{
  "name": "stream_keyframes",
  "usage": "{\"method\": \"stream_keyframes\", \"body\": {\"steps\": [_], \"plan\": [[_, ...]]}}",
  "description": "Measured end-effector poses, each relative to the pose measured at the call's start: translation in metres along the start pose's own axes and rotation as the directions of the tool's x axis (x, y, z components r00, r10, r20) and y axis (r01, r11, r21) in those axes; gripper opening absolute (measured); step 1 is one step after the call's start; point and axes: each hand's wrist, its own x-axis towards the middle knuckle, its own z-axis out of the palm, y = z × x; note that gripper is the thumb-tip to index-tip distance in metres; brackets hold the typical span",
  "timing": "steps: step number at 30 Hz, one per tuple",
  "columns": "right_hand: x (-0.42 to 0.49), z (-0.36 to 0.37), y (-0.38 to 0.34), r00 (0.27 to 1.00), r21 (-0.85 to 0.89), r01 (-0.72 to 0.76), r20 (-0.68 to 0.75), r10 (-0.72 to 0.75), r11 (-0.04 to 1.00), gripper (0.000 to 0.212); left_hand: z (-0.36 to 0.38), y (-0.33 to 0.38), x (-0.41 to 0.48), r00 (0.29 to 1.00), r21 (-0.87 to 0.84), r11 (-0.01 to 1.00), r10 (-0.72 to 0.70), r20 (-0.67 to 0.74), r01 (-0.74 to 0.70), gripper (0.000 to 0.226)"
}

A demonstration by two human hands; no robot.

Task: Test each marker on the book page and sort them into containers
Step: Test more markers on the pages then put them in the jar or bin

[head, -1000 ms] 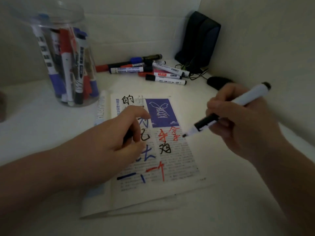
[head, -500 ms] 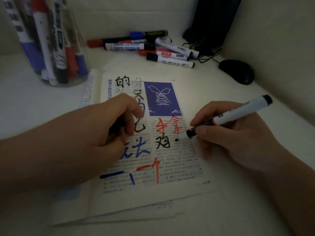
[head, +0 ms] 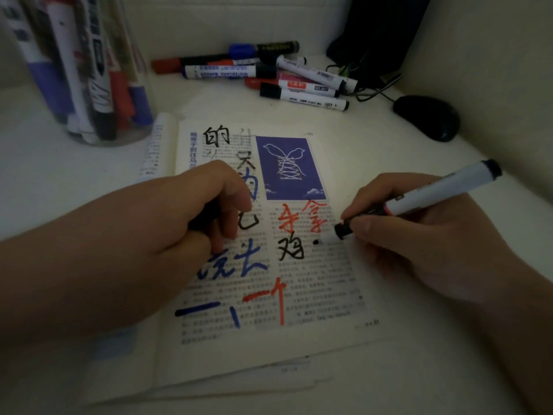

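An open book point(head: 314, 330) lies on the white table, its page covered with black, blue and red marker strokes. My right hand point(head: 419, 235) grips a white marker point(head: 425, 196) with its black tip on the page, beside a small black dot right of the black character. My left hand point(head: 185, 223) rests on the left part of the page, fingers curled round a dark object, likely the marker's cap point(head: 203, 220). A clear jar point(head: 86, 70) at the back left holds several markers standing upright. A pile of loose markers point(head: 269, 73) lies beyond the book.
A black computer mouse point(head: 426, 116) sits at the back right with its cable running to a black bag point(head: 377, 34) in the corner. Walls close in behind and on the right. White tabletop shows left of the book and in front of it.
My right hand lowered the marker from above the page until its tip touched the paper, leaving a black dot. The view tilted down and closer. My left hand stayed on the page.
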Motion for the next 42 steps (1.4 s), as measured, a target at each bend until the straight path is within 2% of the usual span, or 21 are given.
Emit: {"method": "stream_keyframes", "body": {"steps": [2, 6, 11, 14, 18, 22, 26, 29, 33, 40, 42], "plan": [[0.001, 0.001, 0.001, 1.0, -0.015, -0.007, -0.027, 0.007, 1.0, 0.018, 0.0, -0.001, 0.0, 1.0, -0.026, 1.0, -0.014, -0.028, 0.013, 0.059], [0.002, 0.005, 0.0, 0.998, -0.091, -0.005, -0.058, 0.0, 0.996, 0.007, 0.002, 0.005, -0.001, 1.0, -0.012, 1.0, 0.027, -0.016, -0.027, 0.037], [0.0, 0.002, -0.003, 1.0, -0.059, -0.002, -0.005, 0.001, 0.998, 0.007, 0.002, 0.006, 0.001, 0.999, -0.016, 0.999, 0.038, -0.025, -0.038, 0.035], [-0.001, 0.003, -0.002, 1.0, -0.047, 0.0, 0.025, 0.001, 0.999, 0.009, 0.001, 0.006, 0.0, 0.999, -0.022, 0.999, 0.035, -0.023, -0.035, 0.037], [0.002, 0.002, 0.002, 0.999, -0.068, 0.002, -0.033, -0.004, 0.998, 0.019, 0.001, 0.004, -0.001, 0.999, -0.022, 0.999, 0.038, -0.02, -0.038, 0.039], [0.001, 0.002, 0.0, 1.0, -0.083, 0.006, 0.007, -0.005, 0.997, 0.022, 0.001, 0.004, -0.001, 0.999, -0.002, 0.999, 0.042, -0.024, -0.042, 0.039], [0.004, 0.001, 0.002, 0.997, -0.059, -0.016, -0.071, 0.012, 0.998, 0.009, 0.001, 0.006, -0.002, 0.998, 0.002, 0.999, 0.045, -0.033, -0.045, 0.04], [0.005, 0.002, 0.002, 0.994, -0.081, -0.017, -0.112, 0.008, 0.997, 0.01, 0.001, 0.007, -0.002, 0.999, 0.014, 0.999, 0.039, -0.028, -0.039, 0.041], [0.003, 0.002, 0.0, 0.997, -0.076, -0.009, -0.074, 0.003, 0.997, 0.015, 0.0, 0.007, -0.002, 0.999, 0.007, 0.999, 0.039, -0.025, -0.039, 0.04], [-0.003, 0.002, -0.003, 1.0, -0.075, -0.003, 0.022, 0.005, 0.997, 0.002, 0.0, 0.01, -0.003, 0.999, -0.016, 0.999, 0.052, -0.008, -0.052, 0.039], [-0.002, 0.0, -0.001, 1.0, -0.087, -0.002, -0.011, 0.001, 0.996, 0.012, -0.001, 0.01, -0.003, 0.999, -0.011, 0.999, 0.053, -0.011, -0.054, 0.039]]}}
